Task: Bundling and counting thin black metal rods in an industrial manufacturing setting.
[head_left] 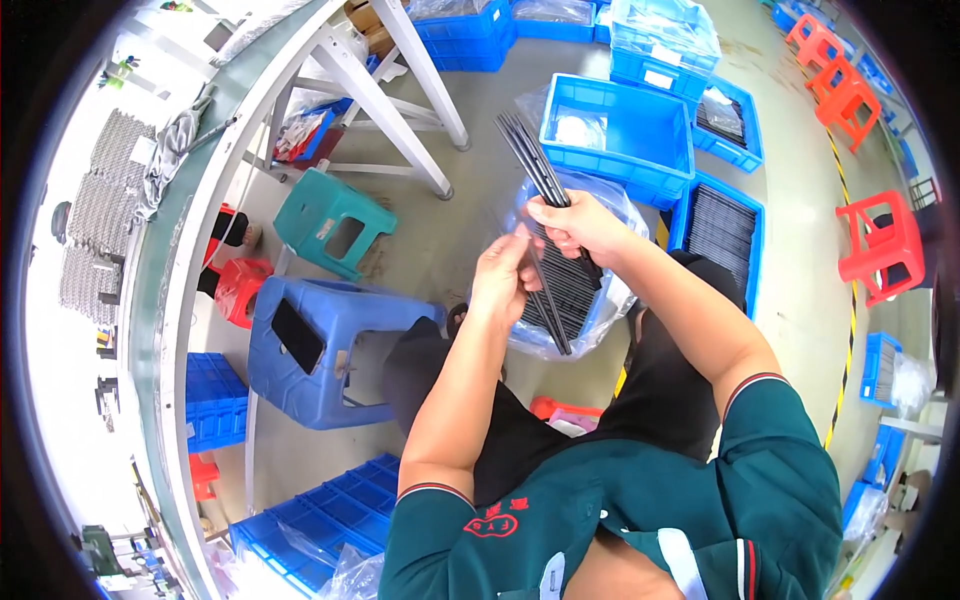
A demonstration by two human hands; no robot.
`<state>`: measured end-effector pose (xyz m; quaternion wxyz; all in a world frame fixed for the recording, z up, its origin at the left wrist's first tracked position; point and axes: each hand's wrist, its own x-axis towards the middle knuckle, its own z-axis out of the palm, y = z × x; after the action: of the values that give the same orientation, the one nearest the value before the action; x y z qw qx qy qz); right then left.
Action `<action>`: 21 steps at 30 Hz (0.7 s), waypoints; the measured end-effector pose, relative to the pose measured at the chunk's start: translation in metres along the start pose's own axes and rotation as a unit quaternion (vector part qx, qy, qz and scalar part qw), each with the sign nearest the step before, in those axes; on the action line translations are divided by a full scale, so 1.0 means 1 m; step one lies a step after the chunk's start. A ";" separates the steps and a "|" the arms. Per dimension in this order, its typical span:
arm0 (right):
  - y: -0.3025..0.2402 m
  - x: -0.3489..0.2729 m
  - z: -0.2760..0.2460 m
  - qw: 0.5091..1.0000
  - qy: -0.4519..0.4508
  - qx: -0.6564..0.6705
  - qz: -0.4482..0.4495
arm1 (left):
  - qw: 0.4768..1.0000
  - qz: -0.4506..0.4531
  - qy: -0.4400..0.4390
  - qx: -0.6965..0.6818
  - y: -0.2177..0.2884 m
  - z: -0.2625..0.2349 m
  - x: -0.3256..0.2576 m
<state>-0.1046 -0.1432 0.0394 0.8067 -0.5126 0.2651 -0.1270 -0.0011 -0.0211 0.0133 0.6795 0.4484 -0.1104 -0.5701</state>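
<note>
Green shirt (pixel 650 510), nearest my camera; right hand (pixel 580 225), fingers wrapped round a bundle of dark rods (pixel 537 165); left hand (pixel 503 275), fingers narrow on one or two slim rods (pixel 554 312), count unclear to me; plastic-lined bin (pixel 532 344) beneath; I judge it partway: handful gathered, many bin rods (pixel 580 305) left.

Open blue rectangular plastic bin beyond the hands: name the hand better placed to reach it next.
Right, likely: the right hand is nearer that open blue bin, and its grip holds the bundle of slender black rods. The left hand sits farther away.
</note>
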 end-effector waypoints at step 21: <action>0.011 0.008 -0.005 0.989 0.093 -0.114 -0.016 | 0.969 -0.102 -0.222 -0.033 0.006 -0.006 -0.012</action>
<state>-0.1017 -0.1460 0.0257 0.7128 -0.5912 0.3436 -0.1558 0.0029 -0.0085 0.0188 0.5909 0.2966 -0.1930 -0.7250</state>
